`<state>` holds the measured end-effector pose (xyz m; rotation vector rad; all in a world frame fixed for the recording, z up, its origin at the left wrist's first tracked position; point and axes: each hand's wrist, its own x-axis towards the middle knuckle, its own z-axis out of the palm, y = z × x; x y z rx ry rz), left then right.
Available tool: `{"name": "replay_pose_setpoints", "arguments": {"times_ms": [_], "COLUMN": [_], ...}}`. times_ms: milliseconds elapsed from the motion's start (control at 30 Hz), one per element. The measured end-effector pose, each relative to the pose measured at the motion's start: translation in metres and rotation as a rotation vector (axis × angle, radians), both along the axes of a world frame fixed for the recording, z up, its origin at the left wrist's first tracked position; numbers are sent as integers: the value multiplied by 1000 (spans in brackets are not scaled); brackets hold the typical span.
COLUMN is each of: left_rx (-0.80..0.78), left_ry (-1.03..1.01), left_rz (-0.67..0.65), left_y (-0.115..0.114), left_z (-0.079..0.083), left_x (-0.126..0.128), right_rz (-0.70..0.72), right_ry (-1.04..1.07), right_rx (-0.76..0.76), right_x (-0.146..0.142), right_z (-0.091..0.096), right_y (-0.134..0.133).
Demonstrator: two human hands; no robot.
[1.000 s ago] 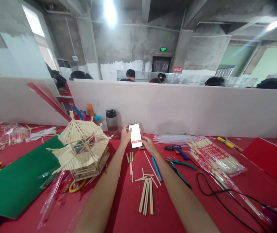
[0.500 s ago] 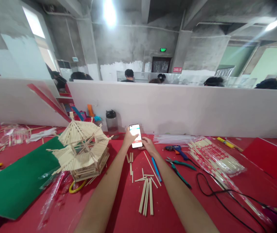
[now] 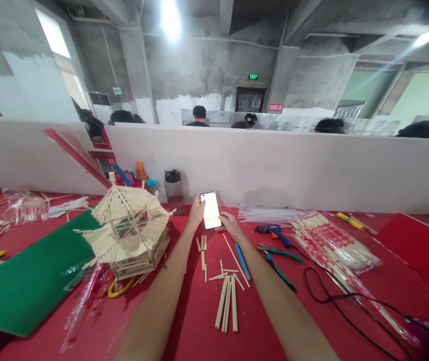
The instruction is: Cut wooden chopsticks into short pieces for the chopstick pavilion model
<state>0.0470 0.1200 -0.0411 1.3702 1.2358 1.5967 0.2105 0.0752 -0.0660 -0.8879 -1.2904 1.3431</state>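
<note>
A smartphone with a bright screen is held up between both hands, above the far part of the red table. My left hand grips its left side, the thumb by the upper screen edge. Around the lower right corner my right hand is closed, thumb at the screen's edge. Below the phone lie short wooden sticks, a blue pen-like tool and a bundle of longer sticks. To the left stands a pavilion model built of sticks.
On the right are a blue glue gun, green-handled pliers, a black cable and packs of sticks. A dark-lidded bottle stands before the white partition. A green board lies left. Several people sit beyond the partition.
My left thumb has moved from the middle of the phone screen up and left to its edge. The screen's content has changed. My right hand stays in place.
</note>
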Motion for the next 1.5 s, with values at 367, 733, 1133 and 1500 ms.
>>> {"name": "replay_pose_setpoints", "arguments": {"times_ms": [367,733,1133,1500], "left_rx": [-35,-126,-158,-140], "left_ry": [-87,-167,-219,-213], "left_rz": [-40,-70,-81,-99], "left_y": [-9,-18,-23,-19], "left_z": [3,8,9,4], "left_x": [-6,-4,-5,-8], "right_rz": [7,19,43,51], "right_ry": [-3,-1,18,-15], "right_rx": [2,0,28,57], "right_x": [1,3,2,2], "right_z": [-4,-5,-2,2], "right_y": [3,5,1,-3]}}
